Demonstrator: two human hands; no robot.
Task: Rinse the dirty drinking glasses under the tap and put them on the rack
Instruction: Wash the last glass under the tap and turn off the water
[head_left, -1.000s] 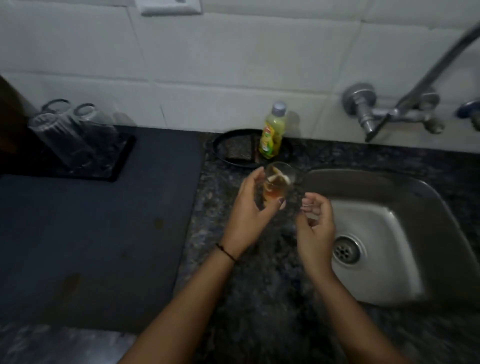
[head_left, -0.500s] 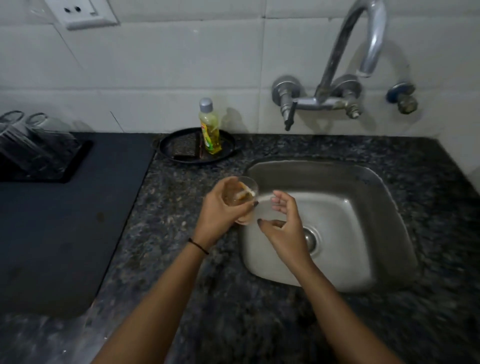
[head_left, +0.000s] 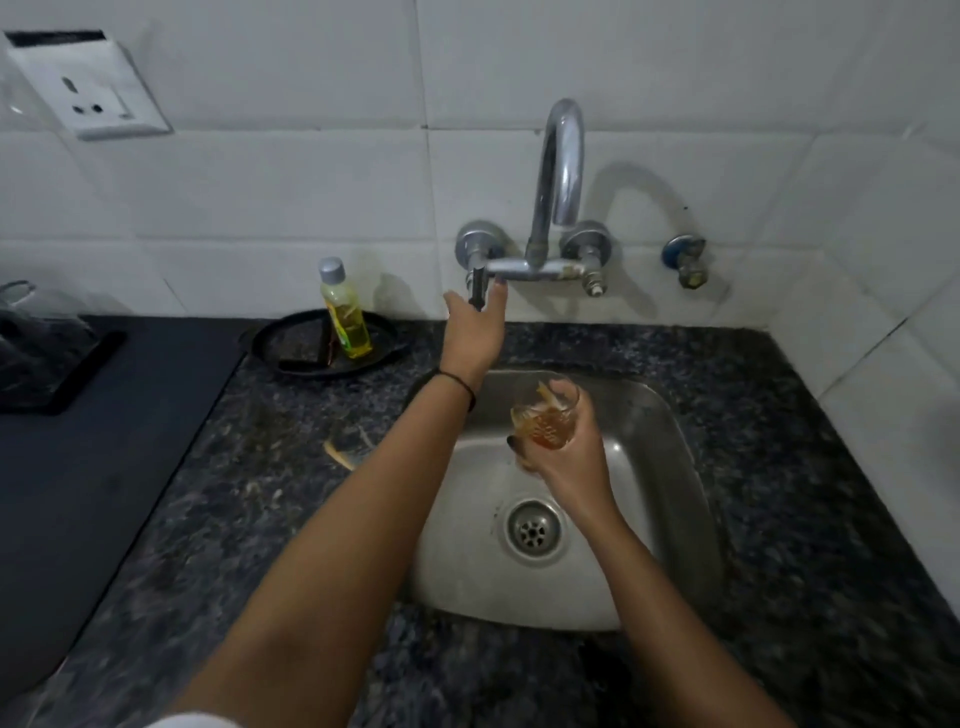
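My right hand (head_left: 571, 460) holds a dirty drinking glass (head_left: 545, 423) over the steel sink (head_left: 670, 467). The glass has amber liquid and a pale scrap in it and tilts slightly. My left hand (head_left: 472, 332) reaches to the wall and grips the left lever (head_left: 477, 292) of the tap (head_left: 563, 156) between thumb and fingers. No water runs from the spout. At the far left, clear glasses (head_left: 31, 332) stand upside down on the black rack (head_left: 83, 371), partly cut off by the frame edge.
A yellow soap bottle (head_left: 345, 314) stands in a black round tray (head_left: 288, 345) behind the sink's left corner. A yellowish scrap (head_left: 337, 456) lies on the granite counter. A dark flat surface (head_left: 104, 457) covers the left side. A wall socket (head_left: 88, 85) sits top left.
The glass has passed from my left hand to my right hand and moved over the sink. My left hand has gone up to the tap lever. The view has swung right.
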